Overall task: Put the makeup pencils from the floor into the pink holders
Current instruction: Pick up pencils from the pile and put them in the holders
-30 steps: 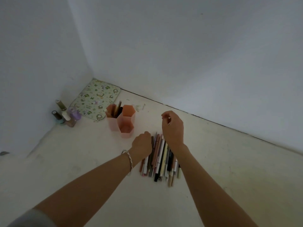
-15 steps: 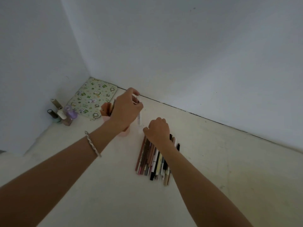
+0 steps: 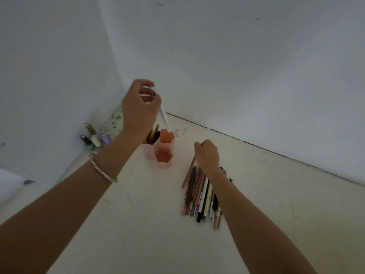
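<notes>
Three joined pink hexagonal holders (image 3: 160,152) stand on the floor near the room's corner; the left one holds a few pencils. My left hand (image 3: 139,107) is raised above them and grips a white pencil (image 3: 165,120) whose lower tip dips into the rear holder. A row of several makeup pencils (image 3: 199,194) lies on the floor to the right. My right hand (image 3: 207,154) rests curled on the far end of that row, fingers around a pinkish pencil (image 3: 188,172).
Small bottles (image 3: 92,138) stand against the left wall. A patterned green pouch (image 3: 113,120) lies in the corner behind the holders. White walls close in on the left and the back.
My left hand rose from the pencil row to above the holders with the white pencil, and its tip now enters the rear holder. My right hand came down onto the row.
</notes>
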A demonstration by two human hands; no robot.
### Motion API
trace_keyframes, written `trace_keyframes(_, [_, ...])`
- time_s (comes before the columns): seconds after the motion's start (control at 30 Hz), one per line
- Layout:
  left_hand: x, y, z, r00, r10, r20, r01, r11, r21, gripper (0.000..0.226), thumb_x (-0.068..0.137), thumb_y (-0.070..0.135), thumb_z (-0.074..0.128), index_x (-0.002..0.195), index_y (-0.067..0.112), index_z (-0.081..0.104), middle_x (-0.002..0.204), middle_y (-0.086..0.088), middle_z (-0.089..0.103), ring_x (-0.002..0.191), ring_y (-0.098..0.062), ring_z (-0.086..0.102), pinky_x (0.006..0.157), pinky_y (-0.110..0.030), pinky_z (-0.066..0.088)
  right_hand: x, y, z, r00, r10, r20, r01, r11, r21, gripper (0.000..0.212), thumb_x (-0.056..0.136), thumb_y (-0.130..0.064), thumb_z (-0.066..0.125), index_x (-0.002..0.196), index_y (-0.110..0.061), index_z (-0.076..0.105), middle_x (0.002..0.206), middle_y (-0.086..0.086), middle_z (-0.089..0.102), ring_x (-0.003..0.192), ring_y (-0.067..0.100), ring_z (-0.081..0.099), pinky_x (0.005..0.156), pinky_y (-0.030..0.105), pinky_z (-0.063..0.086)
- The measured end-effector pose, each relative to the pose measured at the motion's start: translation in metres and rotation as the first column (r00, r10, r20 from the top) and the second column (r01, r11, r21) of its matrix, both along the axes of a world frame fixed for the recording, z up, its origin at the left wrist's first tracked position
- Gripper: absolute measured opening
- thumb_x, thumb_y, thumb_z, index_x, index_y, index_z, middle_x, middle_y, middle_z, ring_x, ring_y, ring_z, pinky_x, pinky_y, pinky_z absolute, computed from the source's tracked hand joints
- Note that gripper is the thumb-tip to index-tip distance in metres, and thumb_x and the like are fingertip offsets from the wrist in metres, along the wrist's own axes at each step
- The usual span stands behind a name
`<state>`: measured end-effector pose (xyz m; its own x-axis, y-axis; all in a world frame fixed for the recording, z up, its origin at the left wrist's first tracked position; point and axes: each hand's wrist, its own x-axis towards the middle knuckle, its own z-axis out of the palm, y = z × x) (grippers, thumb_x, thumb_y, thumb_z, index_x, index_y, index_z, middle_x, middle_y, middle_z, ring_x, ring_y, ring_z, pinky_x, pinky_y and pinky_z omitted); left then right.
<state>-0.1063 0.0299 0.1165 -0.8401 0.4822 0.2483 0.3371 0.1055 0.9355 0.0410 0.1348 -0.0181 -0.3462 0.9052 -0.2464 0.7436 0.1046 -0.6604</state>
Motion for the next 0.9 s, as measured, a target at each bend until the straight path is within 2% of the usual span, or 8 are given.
trace_keyframes(0.1, [-0.019, -0.005, 0.011, 0.995, 0.1, -0.005, -0.099, 0.99, 0.097, 0.026, 0.086, 0.005, 0.063, 0.111, 0.01, 0.059, 0.092, -0.001, 0.066, 0.081, -0.016, 0.069, 0.074, -0.032, 0.06, 0.002, 0.016, 0.026, 0.928, -0.201, -0.313, 0.218, 0.976, 0.02, 0.012, 0.094, -0.02, 0.045, 0.09, -0.008, 0.048, 0.071, -0.002, 0.051, 0.059, 0.013, 0.047, 0.049, 0.027, 0.034])
trace_keyframes(0.23, [-0.031, -0.007, -0.001, 0.985, 0.144, -0.099, -0.132, 0.984, 0.118, 0.026, 0.085, 0.004, 0.064, 0.11, 0.01, 0.059, 0.09, 0.002, 0.064, 0.076, -0.006, 0.065, 0.073, -0.023, 0.057, 0.0, 0.023, 0.052, 0.782, -0.237, -0.576, 0.347, 0.934, 0.087, 0.011, 0.097, -0.013, 0.046, 0.109, -0.013, 0.046, 0.067, -0.004, 0.051, 0.054, 0.007, 0.048, 0.049, 0.017, 0.04])
trace_keyframes(0.4, [-0.034, -0.016, -0.059, 0.982, 0.01, -0.187, -0.028, 0.995, -0.095, 0.024, 0.085, 0.001, 0.065, 0.105, 0.014, 0.061, 0.091, -0.001, 0.065, 0.081, -0.012, 0.065, 0.075, -0.028, 0.059, -0.014, 0.007, 0.07, 0.676, -0.153, -0.721, 0.349, 0.928, 0.131, 0.012, 0.098, -0.009, 0.044, 0.107, -0.016, 0.047, 0.071, 0.003, 0.062, 0.057, 0.0, 0.054, 0.055, 0.009, 0.043])
trace_keyframes(0.53, [-0.038, -0.029, -0.096, 0.978, -0.101, -0.184, 0.028, 0.931, -0.363, 0.028, 0.082, 0.009, 0.066, 0.108, 0.015, 0.065, 0.107, 0.001, 0.066, 0.102, -0.015, 0.06, 0.096, -0.036, 0.047, -0.035, -0.015, 0.081, 0.602, -0.05, -0.797, 0.291, 0.943, 0.16, 0.012, 0.098, -0.01, 0.044, 0.104, -0.02, 0.046, 0.076, 0.0, 0.069, 0.065, 0.001, 0.062, 0.061, 0.008, 0.045])
trace_keyframes(0.6, [-0.044, -0.035, -0.097, 0.993, -0.032, -0.11, -0.006, 0.942, -0.334, 0.033, 0.083, 0.011, 0.062, 0.116, 0.013, 0.063, 0.115, -0.001, 0.064, 0.109, -0.017, 0.057, 0.099, -0.036, 0.044, -0.049, -0.026, 0.085, 0.564, 0.004, -0.826, 0.255, 0.951, 0.178, 0.012, 0.099, -0.011, 0.044, 0.104, -0.022, 0.046, 0.079, 0.0, 0.07, 0.068, 0.002, 0.064, 0.062, 0.011, 0.048])
trace_keyframes(0.77, [-0.058, -0.046, -0.071, 0.992, 0.113, -0.05, -0.12, 0.976, -0.182, 0.031, 0.084, 0.002, 0.05, 0.112, 0.012, 0.06, 0.106, 0.0, 0.064, 0.091, -0.011, 0.059, 0.082, -0.031, 0.054, -0.073, -0.049, 0.075, 0.701, 0.184, -0.689, 0.095, 0.934, 0.345, 0.017, 0.101, -0.015, 0.044, 0.104, -0.032, 0.041, 0.086, -0.002, 0.068, 0.077, 0.005, 0.064, 0.066, 0.016, 0.051])
trace_keyframes(0.83, [-0.053, -0.045, -0.06, 0.995, 0.086, -0.053, -0.093, 0.984, -0.153, 0.03, 0.085, 0.001, 0.049, 0.109, 0.013, 0.06, 0.104, 0.0, 0.064, 0.087, -0.011, 0.059, 0.075, -0.026, 0.054, -0.076, -0.058, 0.063, 0.793, 0.321, -0.517, -0.086, 0.9, 0.428, 0.019, 0.101, -0.016, 0.045, 0.097, -0.034, 0.042, 0.082, -0.002, 0.064, 0.074, 0.009, 0.06, 0.065, 0.024, 0.05])
trace_keyframes(0.9, [-0.042, -0.04, -0.053, 0.996, 0.064, -0.063, -0.073, 0.987, -0.142, 0.027, 0.084, 0.001, 0.05, 0.104, 0.016, 0.06, 0.098, 0.004, 0.064, 0.083, -0.012, 0.061, 0.072, -0.029, 0.054, -0.074, -0.064, 0.052, 0.833, 0.469, -0.294, -0.265, 0.804, 0.533, 0.01, 0.098, -0.013, 0.049, 0.099, -0.021, 0.055, 0.091, 0.002, 0.065, 0.082, 0.017, 0.058, 0.075, 0.033, 0.05])
